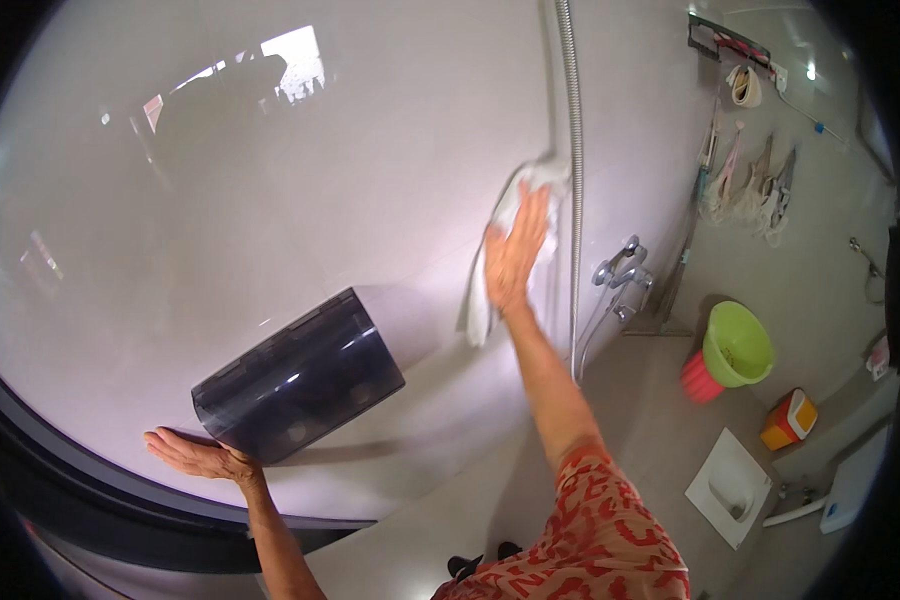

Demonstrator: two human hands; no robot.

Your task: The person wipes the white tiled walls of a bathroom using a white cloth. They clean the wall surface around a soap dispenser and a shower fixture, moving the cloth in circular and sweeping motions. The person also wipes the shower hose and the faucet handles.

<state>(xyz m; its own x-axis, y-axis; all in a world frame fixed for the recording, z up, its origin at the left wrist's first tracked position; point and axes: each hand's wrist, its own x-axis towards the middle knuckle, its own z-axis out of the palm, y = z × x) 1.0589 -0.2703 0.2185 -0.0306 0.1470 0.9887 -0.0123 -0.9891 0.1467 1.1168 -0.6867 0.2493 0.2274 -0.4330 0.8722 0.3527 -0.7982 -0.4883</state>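
My right hand (518,250) presses a white cloth (480,305) flat against the glossy pale wall (390,180), its fingers stretched over the cloth. Part of the cloth hangs down below the wrist. Just right of it runs a ribbed metal shower hose (574,150). My left hand (198,458) lies flat with fingers extended, beside the lower left end of a dark, glossy box-shaped wall dispenser (300,375). It holds nothing that I can see, and the dispenser's corner hides part of it.
A chrome shower mixer (625,268) sits right of the hose. Mops (760,185) hang on the far wall. Farther right are a green basin (738,345) on a red bucket (701,380), an orange bin (790,420) and a white squat toilet (708,488). A dark ledge (100,480) curves along the lower left.
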